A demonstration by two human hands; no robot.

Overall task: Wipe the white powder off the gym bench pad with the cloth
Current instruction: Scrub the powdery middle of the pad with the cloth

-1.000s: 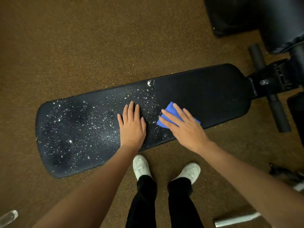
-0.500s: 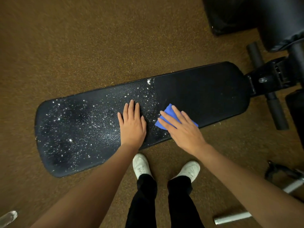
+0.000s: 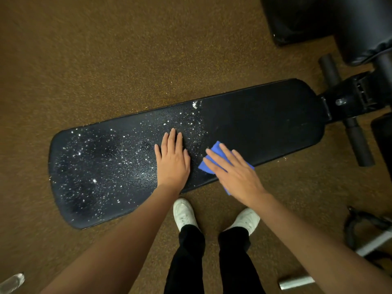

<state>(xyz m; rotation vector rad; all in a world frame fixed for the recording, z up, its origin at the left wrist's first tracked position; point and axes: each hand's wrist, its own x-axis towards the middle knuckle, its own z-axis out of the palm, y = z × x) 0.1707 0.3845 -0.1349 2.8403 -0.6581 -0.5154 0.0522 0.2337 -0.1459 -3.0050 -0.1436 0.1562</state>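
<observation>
The powder (image 3: 99, 164) lies as white specks and small clumps over the left half of the pad (image 3: 265, 128), thick toward the rounded left end and stopping along a fairly straight line near the middle. Right of that line the pad is plain black. Its cover is pebbled vinyl with a dull sheen, long and flat with rounded ends.

The cloth (image 3: 214, 154) is blue, soft and folded, lying at the near edge of the pad just right of the powder line, one corner hanging past the edge. My right hand (image 3: 235, 172) presses flat on it, fingers straight and spread, clasping nothing. My left hand (image 3: 172, 160) rests palm down on the powdered part just beside it, fingers straight and close together, touching the pad and not the cloth.

The bench sits low over a brown, grainy floor (image 3: 106, 60) with a few stray specks along the pad's far edge. At its right end a black metal bracket (image 3: 350, 100) joins it to a frame with round foam rollers (image 3: 360, 145). Dark padded gear (image 3: 318, 20) fills the upper right corner. Below the pad are my white shoes (image 3: 183, 213) and black trousers (image 3: 191, 262). A silver bar (image 3: 297, 282) lies near the lower right.
</observation>
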